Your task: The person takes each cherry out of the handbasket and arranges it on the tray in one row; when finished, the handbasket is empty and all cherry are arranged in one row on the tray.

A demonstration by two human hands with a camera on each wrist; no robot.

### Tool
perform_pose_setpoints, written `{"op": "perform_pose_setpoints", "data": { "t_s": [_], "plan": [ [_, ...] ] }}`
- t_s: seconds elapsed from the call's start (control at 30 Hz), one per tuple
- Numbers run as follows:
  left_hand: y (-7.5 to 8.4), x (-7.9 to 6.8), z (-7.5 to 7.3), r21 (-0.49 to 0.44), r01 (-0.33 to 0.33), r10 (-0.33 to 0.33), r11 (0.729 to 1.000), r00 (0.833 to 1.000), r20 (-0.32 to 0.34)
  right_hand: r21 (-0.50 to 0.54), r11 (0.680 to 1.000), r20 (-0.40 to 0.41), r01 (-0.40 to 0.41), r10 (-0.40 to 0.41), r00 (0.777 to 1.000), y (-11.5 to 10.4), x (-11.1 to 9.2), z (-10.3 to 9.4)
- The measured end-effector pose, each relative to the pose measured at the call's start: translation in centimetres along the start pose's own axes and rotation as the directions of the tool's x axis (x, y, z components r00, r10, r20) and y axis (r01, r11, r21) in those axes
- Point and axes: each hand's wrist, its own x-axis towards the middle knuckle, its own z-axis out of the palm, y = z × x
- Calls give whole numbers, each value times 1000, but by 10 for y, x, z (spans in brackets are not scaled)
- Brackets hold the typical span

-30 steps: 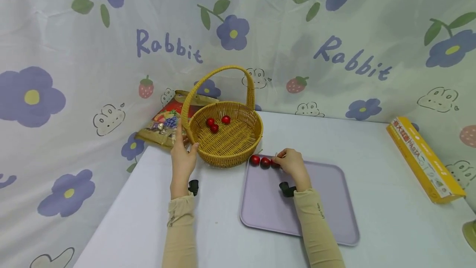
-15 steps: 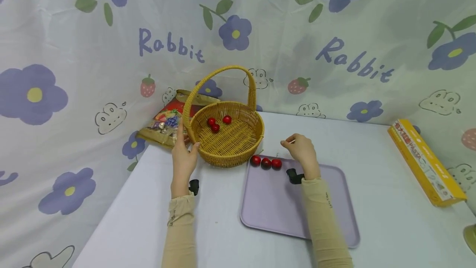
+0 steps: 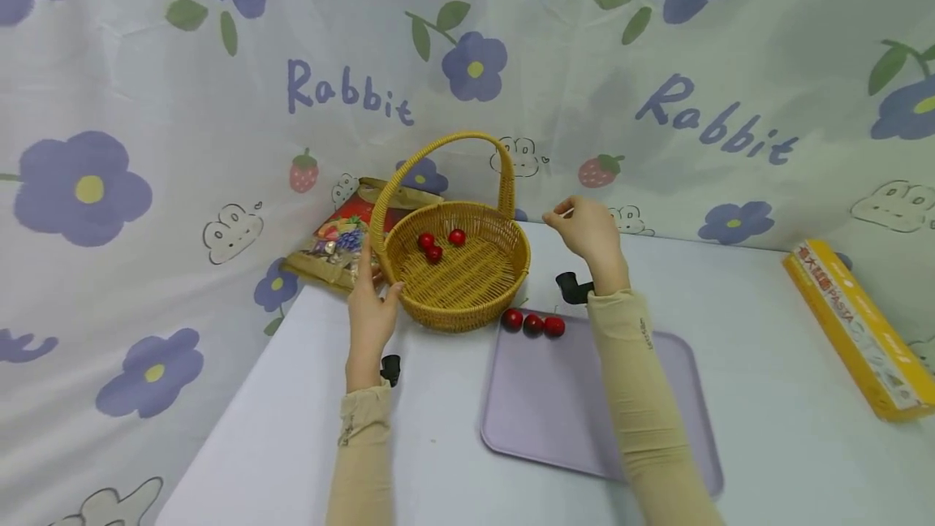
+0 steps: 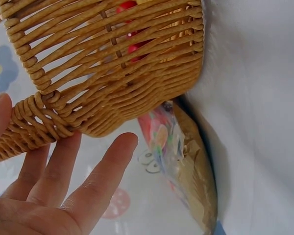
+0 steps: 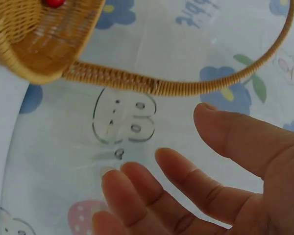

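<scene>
In the head view, a yellow wicker basket with a tall arched handle holds several red cherries. My left hand is at its left side. In the left wrist view, the index finger is straight, and other fingers touch the handle's base, with the thumb on its other side. My right hand hovers right of the basket, apart from the handle, thumb and fingers spaced with nothing between them. More dark red cherries lie in a row at the tray's upper left edge.
The pale purple tray lies on the white table, under my right forearm. Behind the basket's left side leans a bag printed with fruit. A yellow pasta box lies at the right. A printed curtain hangs behind.
My right hand has left the cherry row on the tray and risen up and away, toward the basket handle's right side. The left hand stays at the basket. The view has shifted slightly.
</scene>
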Motion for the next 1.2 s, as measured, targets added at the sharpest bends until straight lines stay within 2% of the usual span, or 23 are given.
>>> {"op": "perform_pose_setpoints", "data": {
  "t_s": [0.2,0.37,0.47,0.63,0.73,0.87,0.97,1.07,1.2],
  "plan": [
    [-1,0,0,-9,12,-12,1000,1000,-2,22,994,73,111,-112,991,-27,22,13],
    [-1,0,-2,-9,23,-23,1000,1000,0,21,985,117,173,-174,978,-55,35,31],
    [-1,1,-4,1,13,-13,1000,1000,-22,47,976,163,214,-219,962,-74,42,48],
    [-2,1,-3,12,8,-8,1000,1000,-25,75,956,252,285,-294,922,-100,51,85],
    [-3,0,-1,23,5,-5,1000,1000,-7,88,955,308,283,-296,904,-105,53,105],
    [-5,0,-3,34,-19,20,999,999,-31,95,964,367,250,-267,891,-110,53,126],
    [-5,2,-6,39,-28,30,999,998,-54,93,966,378,243,-260,889,-115,56,136],
    [-6,3,-6,38,-28,29,999,999,-45,79,969,394,234,-246,886,-115,60,146],
    [-7,2,-3,26,-21,22,999,999,-30,-1,972,406,235,-214,888,-112,67,160]
  ]
}}
